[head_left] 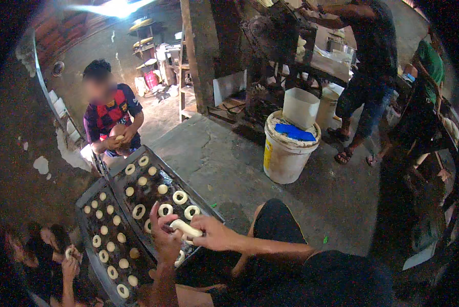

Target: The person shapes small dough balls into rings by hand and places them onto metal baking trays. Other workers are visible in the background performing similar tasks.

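A pale, elongated piece of dough (187, 228) is held between my two hands over the near end of a dark tray. My left hand (167, 233) grips its left end, thumb against the dough and one finger pointing up. My right hand (214, 233) closes round its right end with curled fingers. Whether the piece is a ring seen edge-on, I cannot tell. Below lies the dark tray (150, 197) with dough rings (180, 197) and dough balls (162, 189); my hands hide some. A second dark tray (132, 227) beside it on the left bears several more.
Across the trays, a person in a red and dark shirt (114, 110) holds dough. Another person's hands (71, 261) hold dough at lower left. A white bucket (285, 163) with a square container (301, 107) and blue piece (295, 132) stands ahead right. Others stand farther right.
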{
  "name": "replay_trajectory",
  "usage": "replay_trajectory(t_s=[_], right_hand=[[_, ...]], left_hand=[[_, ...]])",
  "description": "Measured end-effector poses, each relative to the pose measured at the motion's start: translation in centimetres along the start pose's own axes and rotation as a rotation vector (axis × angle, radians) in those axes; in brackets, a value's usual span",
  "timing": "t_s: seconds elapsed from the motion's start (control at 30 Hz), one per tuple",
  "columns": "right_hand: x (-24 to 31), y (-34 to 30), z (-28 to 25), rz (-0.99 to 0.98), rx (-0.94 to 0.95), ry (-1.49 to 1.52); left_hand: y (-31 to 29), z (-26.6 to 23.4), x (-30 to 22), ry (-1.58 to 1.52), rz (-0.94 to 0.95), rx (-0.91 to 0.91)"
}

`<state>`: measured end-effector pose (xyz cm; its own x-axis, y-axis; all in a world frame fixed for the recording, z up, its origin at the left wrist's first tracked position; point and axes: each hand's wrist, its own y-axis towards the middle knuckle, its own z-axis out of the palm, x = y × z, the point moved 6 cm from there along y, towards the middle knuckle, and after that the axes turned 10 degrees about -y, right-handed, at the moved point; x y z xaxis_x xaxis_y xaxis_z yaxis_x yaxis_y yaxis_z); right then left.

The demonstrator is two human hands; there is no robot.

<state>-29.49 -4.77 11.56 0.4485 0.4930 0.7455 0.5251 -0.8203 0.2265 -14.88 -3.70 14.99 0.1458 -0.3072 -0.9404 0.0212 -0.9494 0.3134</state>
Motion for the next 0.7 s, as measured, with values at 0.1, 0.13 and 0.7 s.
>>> replay_trajectory(t_s=[0.1, 0.13, 0.7], right_hand=[[1.8, -0.3, -0.7, -0.011, -0.079, 0.735], [2.4, -0.1, -1.0, -0.013, -0.075, 1.084], [7.5, 5.0, -0.5, -0.013, 0.209, 1.186]], left_hand=[[0.0, -0.8, 2.1, -0.114, -0.147, -0.001], [0.0, -1.3, 1.9, -0.182, -0.105, -0.025], [-1.1, -7.7, -4.0, 0.156, 0.175, 0.021]])
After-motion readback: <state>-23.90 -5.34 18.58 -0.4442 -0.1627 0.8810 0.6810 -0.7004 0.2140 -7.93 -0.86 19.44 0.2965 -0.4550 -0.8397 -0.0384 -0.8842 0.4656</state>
